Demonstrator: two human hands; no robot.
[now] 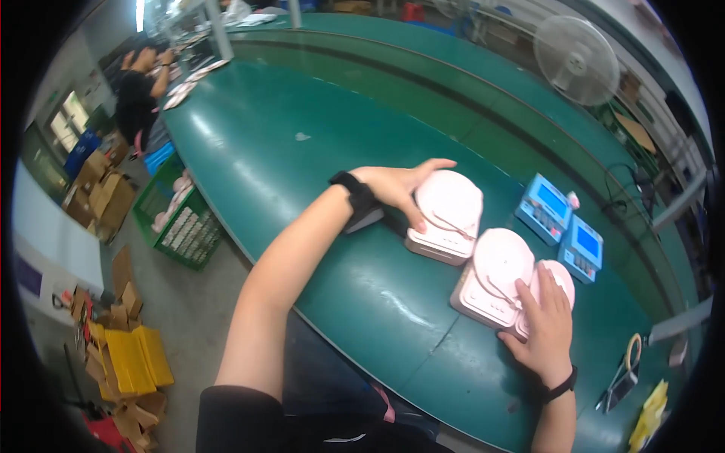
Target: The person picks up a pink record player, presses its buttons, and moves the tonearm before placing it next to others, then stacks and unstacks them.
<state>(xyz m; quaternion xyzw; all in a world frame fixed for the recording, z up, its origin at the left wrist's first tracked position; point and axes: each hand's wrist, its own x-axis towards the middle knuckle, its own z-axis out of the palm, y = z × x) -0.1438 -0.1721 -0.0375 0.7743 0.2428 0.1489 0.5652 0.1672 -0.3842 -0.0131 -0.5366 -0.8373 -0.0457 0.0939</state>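
Note:
Three pale pink devices shaped like small record players, each with a round disc and a thin arm on top, stand on the green table in a slanting row. My left hand [393,189] grips the left record player [450,198] at its side, thumb by the front and fingers round the back. The middle record player [501,258] touches or nearly touches its neighbours. Over the right record player [563,276] lies my right hand [550,325], fingers spread on its top and thumb at the near edge, partly hiding it. A dark object [366,219] sits partly hidden under my left wrist.
Two blue boxes with screens [550,200] stand beyond the record players. A tape roll [633,351], a phone-like object [623,386] and yellow material [651,415] lie at right. A green crate [185,226] is on the floor at left; another person [140,94] works farther off.

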